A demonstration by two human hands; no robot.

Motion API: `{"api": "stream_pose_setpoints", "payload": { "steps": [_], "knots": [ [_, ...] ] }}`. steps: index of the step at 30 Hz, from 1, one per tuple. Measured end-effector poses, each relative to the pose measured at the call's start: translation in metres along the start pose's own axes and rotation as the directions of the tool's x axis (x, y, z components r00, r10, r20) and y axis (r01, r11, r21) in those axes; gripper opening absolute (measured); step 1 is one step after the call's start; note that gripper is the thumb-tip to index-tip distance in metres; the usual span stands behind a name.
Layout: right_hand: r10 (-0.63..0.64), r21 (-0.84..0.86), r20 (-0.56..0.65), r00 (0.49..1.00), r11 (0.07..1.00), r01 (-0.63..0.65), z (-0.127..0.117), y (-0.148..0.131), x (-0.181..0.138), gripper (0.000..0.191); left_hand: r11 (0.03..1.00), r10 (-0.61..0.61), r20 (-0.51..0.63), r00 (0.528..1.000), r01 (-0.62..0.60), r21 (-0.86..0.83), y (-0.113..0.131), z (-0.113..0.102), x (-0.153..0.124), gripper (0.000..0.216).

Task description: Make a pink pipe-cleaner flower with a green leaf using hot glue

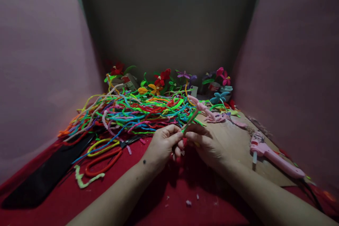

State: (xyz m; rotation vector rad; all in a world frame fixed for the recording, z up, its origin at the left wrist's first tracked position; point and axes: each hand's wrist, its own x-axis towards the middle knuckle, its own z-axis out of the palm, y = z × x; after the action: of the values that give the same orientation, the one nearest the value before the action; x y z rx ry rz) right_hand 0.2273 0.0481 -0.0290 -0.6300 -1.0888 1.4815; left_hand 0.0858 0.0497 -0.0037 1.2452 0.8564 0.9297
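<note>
Over the near part of the red cloth, my left hand (167, 142) is closed, thumb and fingers pinching the lower end of a green pipe-cleaner stem (189, 121). My right hand (205, 144) meets it from the other side, its fingertips closed at the same end. The stem slants up and away to the right, towards pink fuzzy pipe-cleaner petals (201, 107); whether they are joined to it I cannot tell. Behind my hands lies a big heap of multicoloured pipe cleaners (143, 113).
Scissors (102, 173) with yellow and red handles lie left, beside a black flat object (47, 174). A pink glue gun (275, 157) rests on cardboard (227, 141) at right. Pipe-cleaner flowers (162, 77) and a glass jar (225, 92) stand behind. Pink panels flank the table.
</note>
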Motion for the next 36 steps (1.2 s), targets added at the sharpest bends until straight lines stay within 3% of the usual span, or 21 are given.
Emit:
{"api": "stream_pose_setpoints", "payload": {
  "steps": [4, 10, 13, 16, 18, 21, 24, 31, 36],
  "knots": [
    [-0.055, -0.059, -0.039, 0.998, 0.997, 0.053, -0.001, 0.000, 0.001, 0.005, 0.997, -0.025, 0.079, 0.997, 0.031, -0.077, -0.002, -0.005, 0.001, 0.022],
    [0.009, -0.077, -0.064, 0.998, 0.997, -0.014, 0.001, -0.001, -0.001, 0.010, 0.952, -0.132, 0.272, 0.953, 0.198, -0.234, -0.002, -0.011, 0.003, 0.018],
    [-0.011, -0.102, -0.044, 0.999, 0.995, 0.006, 0.001, -0.003, -0.001, 0.013, 0.943, -0.163, 0.267, 0.950, 0.230, -0.242, -0.002, -0.009, 0.003, 0.018],
    [-0.032, -0.131, -0.042, 0.999, 0.991, 0.026, -0.001, -0.001, -0.001, 0.010, 0.988, -0.120, 0.171, 0.978, 0.135, -0.079, -0.003, -0.004, 0.002, 0.022],
    [-0.036, -0.144, -0.069, 0.997, 0.989, 0.025, -0.002, 0.000, 0.000, 0.008, 0.989, -0.001, 0.048, 0.999, -0.006, 0.151, -0.007, 0.000, 0.000, 0.022],
    [-0.053, -0.170, -0.143, 0.988, 0.985, 0.028, -0.002, 0.001, 0.001, 0.006, 0.800, 0.301, -0.056, 0.952, -0.220, 0.558, -0.014, 0.002, -0.004, 0.012],
    [-0.057, -0.221, -0.170, 0.984, 0.975, 0.019, 0.001, -0.002, 0.000, 0.003, 0.639, 0.420, -0.034, 0.907, -0.268, 0.721, -0.019, 0.001, -0.006, 0.010],
    [-0.108, -0.360, -0.121, 0.987, 0.931, 0.057, 0.002, -0.005, -0.002, 0.011, 0.750, 0.384, -0.079, 0.920, -0.261, 0.607, -0.015, 0.000, -0.003, 0.018],
    [-0.096, -0.361, -0.089, 0.991, 0.931, 0.058, 0.000, -0.003, -0.004, 0.008, 0.932, 0.156, -0.120, 0.980, -0.106, 0.346, -0.009, 0.002, -0.001, 0.018]
  ]
}}
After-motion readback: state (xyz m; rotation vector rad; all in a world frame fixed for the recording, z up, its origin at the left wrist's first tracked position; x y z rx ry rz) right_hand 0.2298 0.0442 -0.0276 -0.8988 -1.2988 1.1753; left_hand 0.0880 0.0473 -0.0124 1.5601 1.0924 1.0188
